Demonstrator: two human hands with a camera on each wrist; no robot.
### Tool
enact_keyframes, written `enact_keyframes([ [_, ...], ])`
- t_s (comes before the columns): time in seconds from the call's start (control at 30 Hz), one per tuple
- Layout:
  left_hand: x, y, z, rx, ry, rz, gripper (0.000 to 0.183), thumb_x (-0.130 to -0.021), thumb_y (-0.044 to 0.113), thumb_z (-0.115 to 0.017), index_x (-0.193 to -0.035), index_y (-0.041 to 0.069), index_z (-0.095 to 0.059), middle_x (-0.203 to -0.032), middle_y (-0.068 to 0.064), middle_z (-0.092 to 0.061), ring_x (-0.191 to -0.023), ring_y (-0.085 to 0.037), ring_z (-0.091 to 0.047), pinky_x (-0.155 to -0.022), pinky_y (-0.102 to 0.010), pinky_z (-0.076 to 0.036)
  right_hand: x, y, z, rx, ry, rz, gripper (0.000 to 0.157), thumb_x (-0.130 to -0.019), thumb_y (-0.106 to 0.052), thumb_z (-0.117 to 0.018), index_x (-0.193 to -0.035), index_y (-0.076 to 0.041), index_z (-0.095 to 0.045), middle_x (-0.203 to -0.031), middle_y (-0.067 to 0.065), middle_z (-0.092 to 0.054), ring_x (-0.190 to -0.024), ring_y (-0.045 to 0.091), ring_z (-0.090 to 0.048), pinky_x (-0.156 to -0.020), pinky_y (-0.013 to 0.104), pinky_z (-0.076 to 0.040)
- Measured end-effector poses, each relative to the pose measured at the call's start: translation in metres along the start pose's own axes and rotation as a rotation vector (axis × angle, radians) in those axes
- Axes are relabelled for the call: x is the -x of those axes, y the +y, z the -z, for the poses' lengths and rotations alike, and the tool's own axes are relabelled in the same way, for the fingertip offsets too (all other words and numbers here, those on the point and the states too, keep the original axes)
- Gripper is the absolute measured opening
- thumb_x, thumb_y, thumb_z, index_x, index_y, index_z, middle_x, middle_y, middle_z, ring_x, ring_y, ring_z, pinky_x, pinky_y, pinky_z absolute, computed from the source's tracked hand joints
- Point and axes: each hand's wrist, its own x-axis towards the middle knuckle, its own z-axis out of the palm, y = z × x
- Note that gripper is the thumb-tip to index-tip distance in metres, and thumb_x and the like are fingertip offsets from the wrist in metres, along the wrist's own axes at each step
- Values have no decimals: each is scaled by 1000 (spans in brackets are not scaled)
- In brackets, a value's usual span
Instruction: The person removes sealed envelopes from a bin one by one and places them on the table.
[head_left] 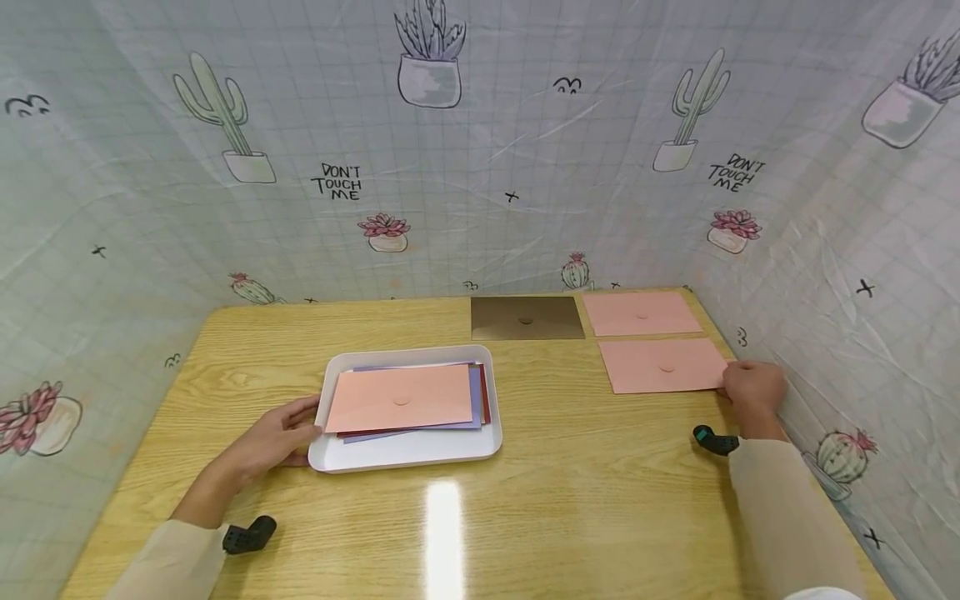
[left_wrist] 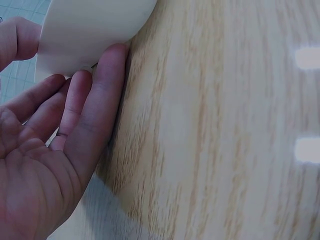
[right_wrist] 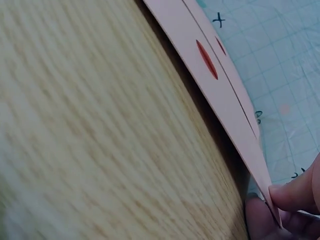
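A white tray (head_left: 405, 460) holds a pile of coloured envelopes, with a salmon-pink envelope (head_left: 420, 387) on top. My left hand (head_left: 266, 442) grips the tray's left side; in the left wrist view the thumb is at the tray's edge and the fingers lie against its wall (left_wrist: 95, 30), low by the table. On the right, my right hand (head_left: 756, 392) pinches the right end of a pink envelope (head_left: 645, 375) between thumb and fingers. That envelope (right_wrist: 225, 107) stands slightly off the wood along its near edge in the right wrist view.
Behind the held envelope lies another pink envelope (head_left: 637, 321), and a brown envelope (head_left: 517, 325) is to its left at the table's back edge. A printed cloth (head_left: 480, 167) hangs around the wooden table (head_left: 570, 500). Light glares off the table front.
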Motion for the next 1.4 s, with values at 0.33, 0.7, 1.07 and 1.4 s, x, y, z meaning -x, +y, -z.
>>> enact_keyframes([
  [0.33,-1,-2,1,-2,1,-6,82,-106,18,-59,-165,-5,-8,-169,-35,-13,-130,-37,-60,-86,-38,-65,5,3,-1,137,18,101,39,-88,-12,-52,-113,6,-77,-111,28,-74,-98,44,-63,-62,34,-44],
  [0.7,-3,-3,1,20,-5,-29,82,-106,19,-59,-165,-5,-8,-170,-35,-12,-129,-37,-61,-87,-38,-64,6,1,1,171,25,118,39,-88,-12,-53,-113,8,-75,-112,31,-72,-95,46,-63,-60,36,-45],
  [1.07,-2,-4,0,17,16,-7,82,-105,20,-60,-166,-3,-11,-170,-33,-15,-128,-34,-62,-87,-38,-64,21,-22,2,62,-46,91,39,-100,-23,-58,-126,3,-71,-119,27,-69,-94,35,-63,-68,36,-51],
  [1.4,1,-6,0,61,14,-15,83,-104,17,-62,-165,-5,-10,-170,-33,-14,-128,-33,-62,-86,-40,-65,45,-52,-19,-282,-194,70,36,-101,-16,-67,-131,3,-66,-89,-15,-59,-65,11,-66,-64,25,-62],
])
